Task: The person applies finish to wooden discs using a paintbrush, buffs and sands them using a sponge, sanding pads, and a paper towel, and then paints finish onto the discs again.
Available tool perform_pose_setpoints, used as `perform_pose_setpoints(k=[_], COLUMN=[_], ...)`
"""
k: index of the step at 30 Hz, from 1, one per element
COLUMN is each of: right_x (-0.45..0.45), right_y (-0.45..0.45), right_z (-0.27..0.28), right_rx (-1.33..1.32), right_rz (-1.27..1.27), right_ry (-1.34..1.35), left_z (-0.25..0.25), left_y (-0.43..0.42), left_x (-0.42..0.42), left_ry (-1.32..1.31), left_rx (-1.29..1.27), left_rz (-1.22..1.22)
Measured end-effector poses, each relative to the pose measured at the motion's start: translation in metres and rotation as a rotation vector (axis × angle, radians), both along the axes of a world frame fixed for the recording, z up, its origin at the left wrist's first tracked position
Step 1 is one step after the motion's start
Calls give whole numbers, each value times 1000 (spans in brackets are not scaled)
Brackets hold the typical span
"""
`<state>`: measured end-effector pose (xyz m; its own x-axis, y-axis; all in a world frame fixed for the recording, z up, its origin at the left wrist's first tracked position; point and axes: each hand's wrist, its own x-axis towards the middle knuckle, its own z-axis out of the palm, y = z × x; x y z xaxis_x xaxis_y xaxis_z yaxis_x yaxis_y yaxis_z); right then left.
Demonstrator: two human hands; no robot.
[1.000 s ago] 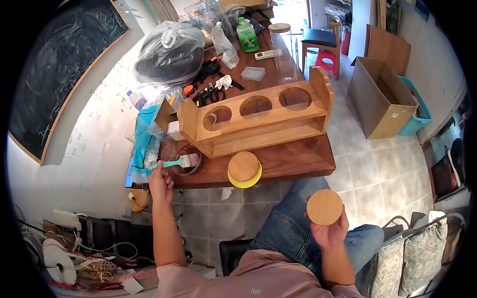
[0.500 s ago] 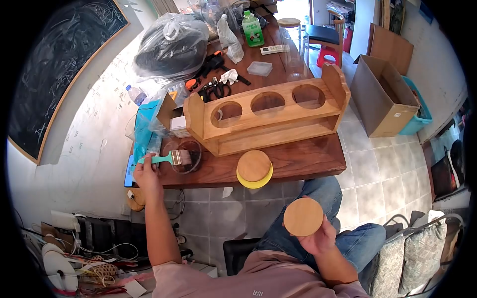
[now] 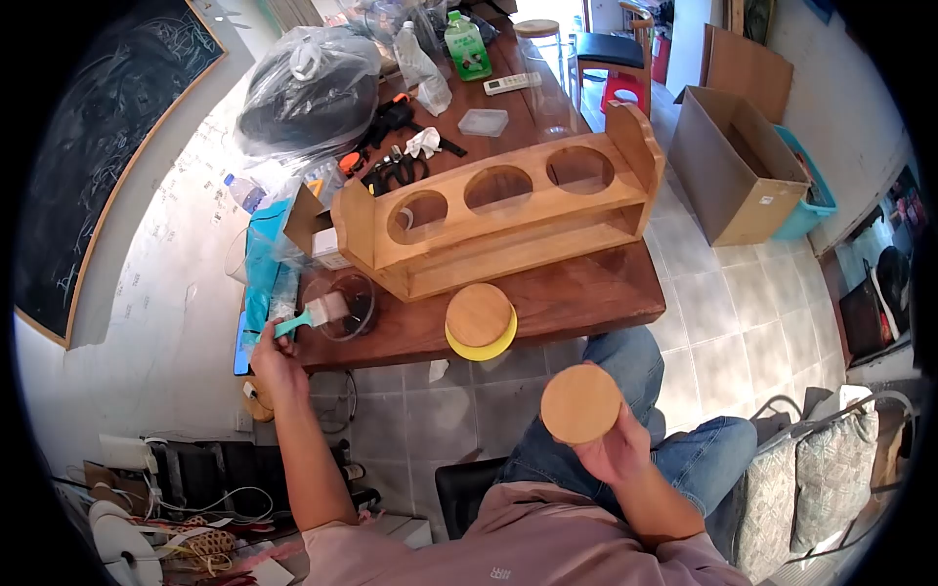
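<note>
My left hand (image 3: 277, 365) pinches the teal handle of a brush (image 3: 311, 317), whose bristles lie over a clear round bowl (image 3: 360, 305) at the table's near left. In my right hand (image 3: 618, 447) is a round wooden disc (image 3: 581, 403), its flat face turned up, held above my lap. Another wooden disc (image 3: 479, 314) rests on a yellow round piece (image 3: 500, 344) at the table's front edge. Behind it stands a wooden rack (image 3: 508, 215) with three round holes.
The brown table (image 3: 611, 291) also bears a bagged black object (image 3: 308, 98), black tools (image 3: 396, 171), a green bottle (image 3: 468, 47), a remote (image 3: 512, 84) and a glass jar (image 3: 552, 88). On the floor at right stands a cardboard box (image 3: 733, 181).
The disc in my right hand has moved left and slightly up. My left hand has shifted left, and the brush now tilts with its bristles higher. The whole view has also shifted.
</note>
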<state>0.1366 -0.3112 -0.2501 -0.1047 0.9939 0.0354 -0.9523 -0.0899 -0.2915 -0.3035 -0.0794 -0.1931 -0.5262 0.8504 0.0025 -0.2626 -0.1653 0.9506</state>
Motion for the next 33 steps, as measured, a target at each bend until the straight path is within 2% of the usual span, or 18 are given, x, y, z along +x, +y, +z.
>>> perform_pose_setpoints(k=[3, 9, 11, 14, 17, 21, 27, 30, 33], right_x=[-2, -4, 2, 21, 34, 32, -9, -36, -54], right_y=[9, 9, 4, -4, -4, -2, -6, -7, -4], right_z=[3, 16, 27, 28, 24, 31, 28, 27, 30], right_rx=[8, 25, 17, 33, 29, 25, 2, -32, -22], right_rz=[-1, -7, -19, -42, -41, 12, 143, 190, 258], right_ry=[-45, -154, -107, -191, -214, -160, -146, -104, -52], left_z=[-4, -16, -10, -6, 21, 33, 58, 50, 41], left_y=[-4, -4, -6, -9, -12, -8, -10, -7, -5], left_x=[-1, 7, 16, 8, 10, 0, 1, -8, -12], left_ry=[-157, -143, -64, 105, 238, 324, 429, 323, 334], left_rx=[7, -40, -25, 33, 15, 36, 59, 108, 97], left_rz=[-7, 2, 70, 182, 294, 214, 230, 124, 50])
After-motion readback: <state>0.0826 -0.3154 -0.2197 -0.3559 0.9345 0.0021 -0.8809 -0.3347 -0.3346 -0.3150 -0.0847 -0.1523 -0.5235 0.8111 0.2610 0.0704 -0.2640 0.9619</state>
